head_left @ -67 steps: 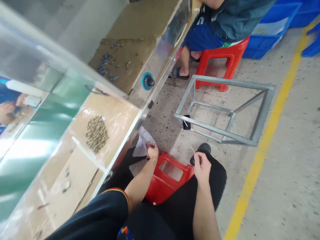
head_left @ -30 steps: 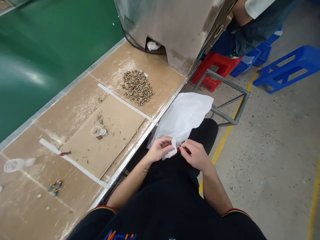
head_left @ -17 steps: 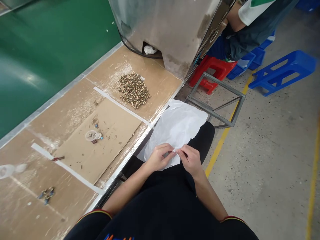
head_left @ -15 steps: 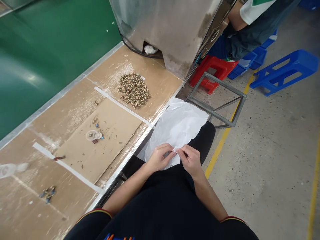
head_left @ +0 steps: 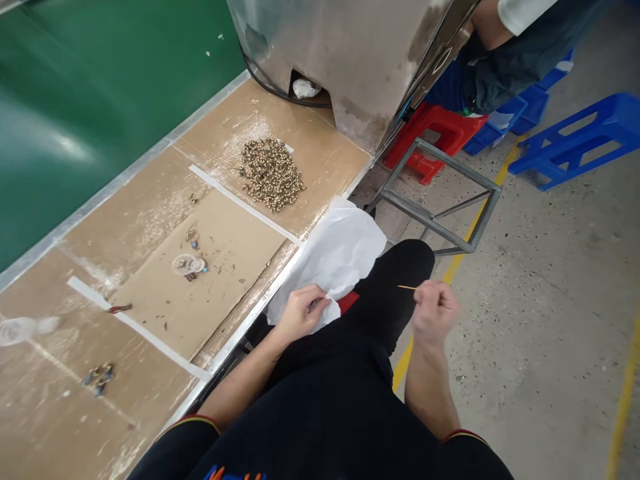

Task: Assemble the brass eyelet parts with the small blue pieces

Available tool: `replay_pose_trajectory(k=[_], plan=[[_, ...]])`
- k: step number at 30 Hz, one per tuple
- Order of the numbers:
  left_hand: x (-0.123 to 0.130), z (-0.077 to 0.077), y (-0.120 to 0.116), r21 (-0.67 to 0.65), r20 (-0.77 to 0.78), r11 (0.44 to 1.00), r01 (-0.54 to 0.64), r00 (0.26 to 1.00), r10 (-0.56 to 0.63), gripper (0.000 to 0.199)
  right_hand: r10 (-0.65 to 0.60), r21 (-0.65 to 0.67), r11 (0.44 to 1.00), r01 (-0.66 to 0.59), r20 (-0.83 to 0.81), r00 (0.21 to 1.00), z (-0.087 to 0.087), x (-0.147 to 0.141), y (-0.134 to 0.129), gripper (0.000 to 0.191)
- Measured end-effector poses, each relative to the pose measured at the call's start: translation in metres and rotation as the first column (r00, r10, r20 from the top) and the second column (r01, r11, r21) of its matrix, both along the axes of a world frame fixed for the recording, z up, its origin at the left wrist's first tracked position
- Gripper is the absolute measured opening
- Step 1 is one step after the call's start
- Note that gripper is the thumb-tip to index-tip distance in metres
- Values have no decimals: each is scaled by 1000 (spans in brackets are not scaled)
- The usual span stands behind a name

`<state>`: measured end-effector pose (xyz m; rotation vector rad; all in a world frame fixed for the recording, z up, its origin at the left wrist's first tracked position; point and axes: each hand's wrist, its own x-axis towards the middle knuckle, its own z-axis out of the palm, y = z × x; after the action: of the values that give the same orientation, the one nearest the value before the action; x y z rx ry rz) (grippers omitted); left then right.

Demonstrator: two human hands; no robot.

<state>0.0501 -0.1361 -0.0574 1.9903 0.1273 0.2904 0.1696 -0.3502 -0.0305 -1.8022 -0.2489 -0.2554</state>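
Observation:
My left hand pinches the edge of a thin, crumpled white plastic bag, which lies over my lap and against the table edge. Off to the right, above my knee, my right hand is closed in a blurred fist. A thin yellow strip sticks out of it to the left; whether it is a tie or a band I cannot tell. Under the bag a bit of something red shows. On the table beyond the bag lies a heap of small brass-coloured metal parts.
A sheet of cardboard on the table carries a small clear cup and scraps. Red-handled pliers lie at its left. A metal cabinet stands behind. Right are a metal frame, red stool, blue stool and seated person.
My right hand has left the bag and moved right, with the yellow strip now showing from it. My left hand keeps the bag, which has shifted slightly left.

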Motion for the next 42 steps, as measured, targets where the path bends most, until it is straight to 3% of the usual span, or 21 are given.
replay_pose_trajectory(k=[4, 10, 15, 22, 26, 32, 42], plan=[[2, 0, 0, -57, -35, 997, -60, 998, 58, 25, 83, 17, 996, -82, -49, 995, 5, 8, -15, 42], [19, 19, -15, -251, 34, 967, 32, 999, -25, 26, 249, 21, 968, -250, 59, 967, 9, -13, 14, 31], [22, 30, -16, -317, 121, 947, 61, 992, -23, 21, 326, 9, 943, -331, 150, 933, 15, -21, 27, 23], [20, 30, -26, -211, 302, 977, 6, 951, 60, 4, 259, -76, 966, -248, 266, 928, 19, -32, 38, 23], [21, 35, -28, -153, 366, 988, -36, 926, 90, 11, 215, -108, 976, -188, 381, 899, 20, -39, 45, 22], [21, 39, -20, -72, 397, 989, 128, 913, -89, 17, 313, -124, 950, -287, 341, 887, 20, -42, 46, 22], [24, 43, -16, -14, 311, 950, 313, 904, -293, 19, 399, 29, 914, -404, 108, 911, 21, -48, 42, 29]])
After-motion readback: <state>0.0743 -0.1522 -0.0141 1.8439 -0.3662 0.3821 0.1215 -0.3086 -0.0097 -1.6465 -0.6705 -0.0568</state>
